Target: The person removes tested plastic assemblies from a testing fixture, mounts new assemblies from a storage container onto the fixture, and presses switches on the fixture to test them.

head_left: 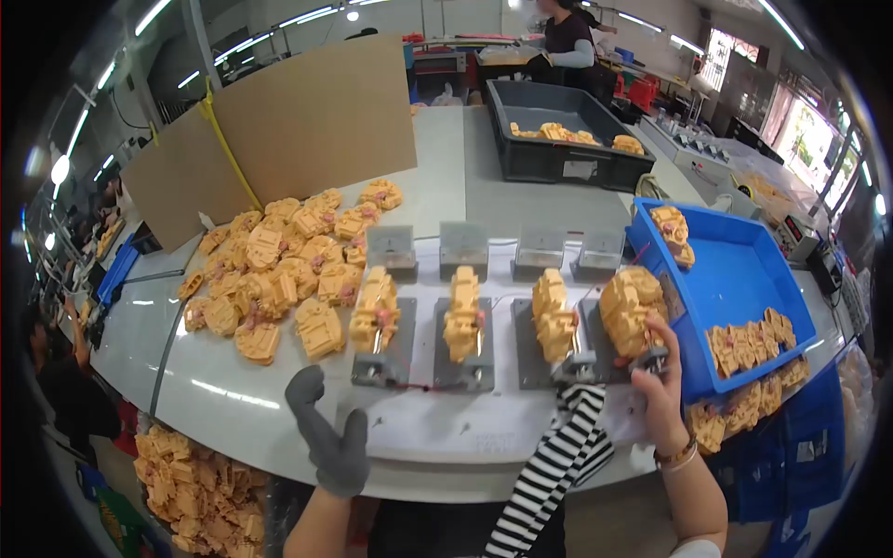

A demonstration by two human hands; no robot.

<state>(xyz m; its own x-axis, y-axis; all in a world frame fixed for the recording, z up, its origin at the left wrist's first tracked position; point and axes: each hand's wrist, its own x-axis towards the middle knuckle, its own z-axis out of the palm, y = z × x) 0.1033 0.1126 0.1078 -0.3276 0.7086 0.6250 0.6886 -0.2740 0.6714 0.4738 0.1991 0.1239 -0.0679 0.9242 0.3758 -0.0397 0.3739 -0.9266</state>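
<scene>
My left hand [330, 437], in a grey glove, hovers at the front edge of the white work board [419, 432], fingers apart and holding nothing. Four yellow molded plastic parts stand in a row of grey fixtures: one at left [375, 312], then a second [461, 316], a third [553, 316] and the rightmost part [633, 307]. Bare, my right hand [662, 395] closes around the small metal clamp [654, 360] at the front of the rightmost fixture. Its fingertips reach the lower side of that part.
Loose yellow parts [270, 260] lie piled at left, beside a cardboard screen [316, 116]. A blue bin [735, 265] stands at right and a black crate [577, 167] behind. A striped cloth strip [558, 465] hangs in front. Another person [567, 42] stands at the back.
</scene>
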